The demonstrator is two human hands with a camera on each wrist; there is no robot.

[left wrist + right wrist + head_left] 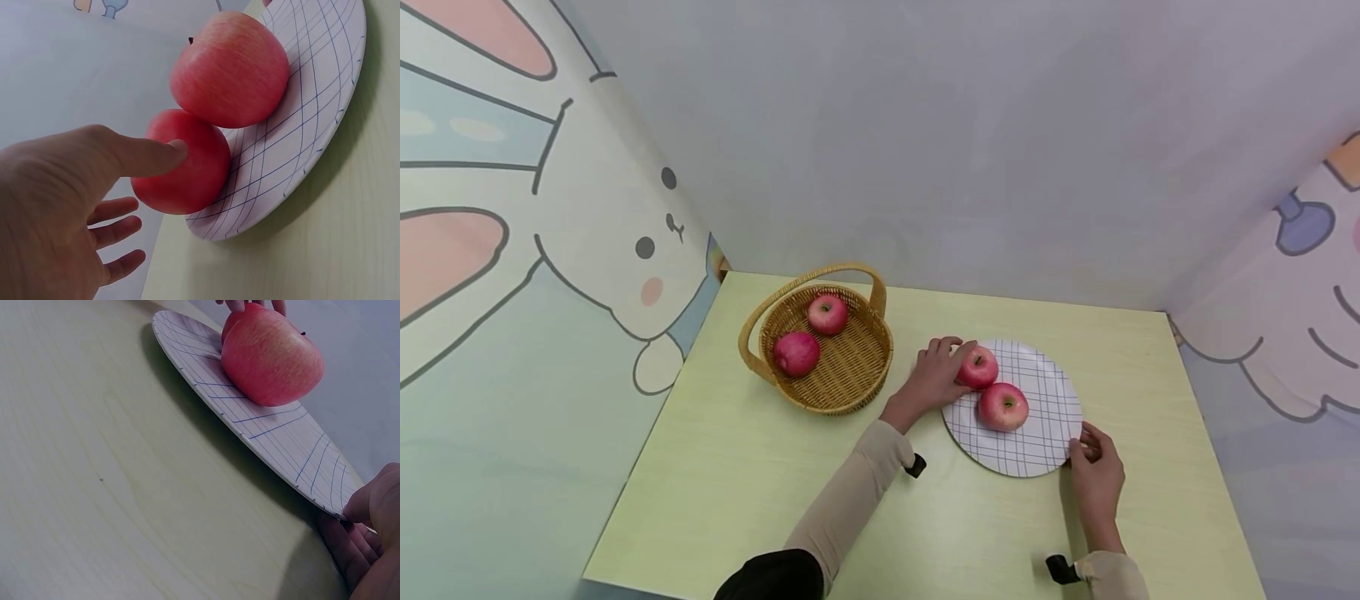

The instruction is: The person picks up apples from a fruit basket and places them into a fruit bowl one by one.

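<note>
On a round white plate (1045, 417) with a dark grid pattern sit two red apples side by side. My left hand (937, 375) holds the farther apple (979, 367), its thumb lying on the red skin in the left wrist view. The nearer apple (1003, 407) touches that one, stem up, with no hand on it. At the plate's right edge, my right hand (1097, 475) pinches the rim, thumb on top and fingers underneath in the right wrist view.
A woven basket (857, 379) with a tall handle stands left of the plate. Inside it lie two more apples, one toward the back (828, 314) and one at the left (797, 353). The pale wooden table (715, 467) meets a wall behind and painted walls at both sides.
</note>
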